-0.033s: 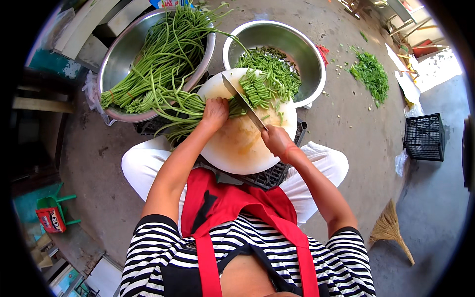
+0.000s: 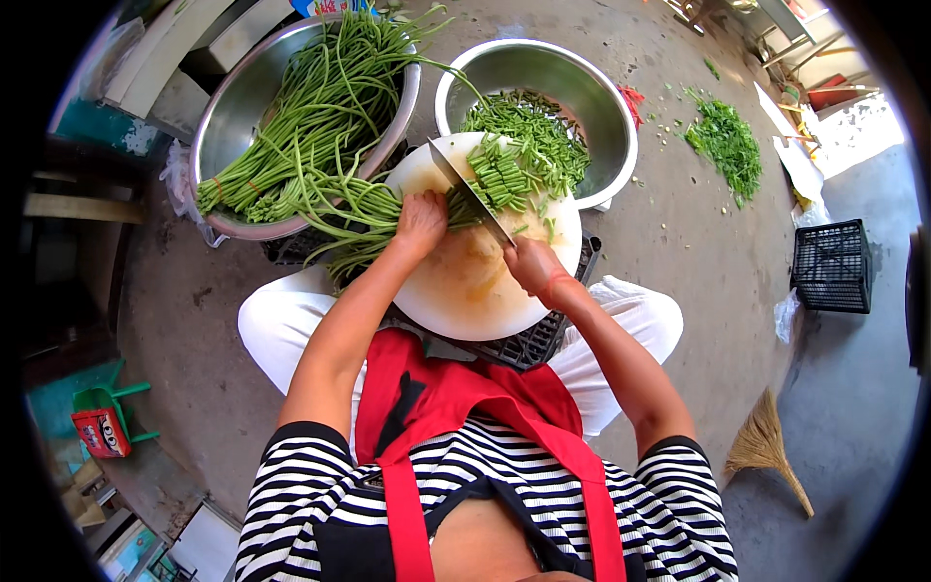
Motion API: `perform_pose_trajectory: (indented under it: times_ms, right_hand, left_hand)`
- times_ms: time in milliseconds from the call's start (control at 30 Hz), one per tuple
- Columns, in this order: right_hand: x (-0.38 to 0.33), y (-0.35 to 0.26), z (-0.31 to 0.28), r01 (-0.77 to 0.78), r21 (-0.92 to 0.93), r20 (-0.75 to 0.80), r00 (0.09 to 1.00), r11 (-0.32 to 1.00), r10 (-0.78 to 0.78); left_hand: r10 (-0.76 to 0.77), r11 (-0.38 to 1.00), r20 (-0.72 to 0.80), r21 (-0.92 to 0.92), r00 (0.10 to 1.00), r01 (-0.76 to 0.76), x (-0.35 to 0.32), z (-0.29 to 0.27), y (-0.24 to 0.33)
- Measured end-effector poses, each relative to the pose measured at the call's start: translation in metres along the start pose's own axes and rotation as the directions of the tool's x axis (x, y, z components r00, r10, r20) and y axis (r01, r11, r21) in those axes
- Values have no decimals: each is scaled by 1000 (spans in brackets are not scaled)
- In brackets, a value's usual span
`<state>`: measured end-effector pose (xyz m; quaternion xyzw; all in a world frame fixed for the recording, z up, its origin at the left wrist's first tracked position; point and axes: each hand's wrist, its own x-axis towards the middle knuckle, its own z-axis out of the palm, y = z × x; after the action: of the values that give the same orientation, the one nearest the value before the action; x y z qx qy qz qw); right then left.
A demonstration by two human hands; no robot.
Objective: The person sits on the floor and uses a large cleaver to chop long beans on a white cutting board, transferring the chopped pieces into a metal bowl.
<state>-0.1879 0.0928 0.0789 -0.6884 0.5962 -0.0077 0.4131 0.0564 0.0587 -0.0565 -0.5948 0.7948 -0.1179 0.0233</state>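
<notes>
My left hand [image 2: 422, 221] presses a bundle of long green beans [image 2: 354, 209] onto a round white cutting board [image 2: 465, 296]. My right hand [image 2: 531, 264] grips the handle of a cleaver [image 2: 470, 192], whose blade lies across the beans just right of my left fingers. Short cut bean pieces [image 2: 504, 175] pile up on the far side of the blade. The board rests on a black crate [image 2: 543, 339] in front of my knees. A steel bowl [image 2: 233, 107] at the far left holds uncut long beans [image 2: 320, 97]. A second steel bowl [image 2: 592, 87] behind the board holds chopped pieces [image 2: 533, 121].
On the concrete floor to the right lie a heap of green scraps [image 2: 727, 141], a black plastic crate [image 2: 832, 264] and a straw broom [image 2: 766, 446]. A small green stool [image 2: 102, 422] stands at the lower left. I wear a red apron over a striped shirt.
</notes>
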Motion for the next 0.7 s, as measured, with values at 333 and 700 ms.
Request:
perform_pose_trajectory:
  times_ms: [333, 700]
  right_hand:
    - [48, 44, -32, -16, 291, 123, 992, 957, -21]
    - [68, 46, -97, 173, 75, -270, 951, 982, -147]
  left_hand:
    - [76, 970, 42, -234, 996, -64, -9, -50, 0]
    - [-222, 907, 203, -316, 954, 278, 113, -29, 74]
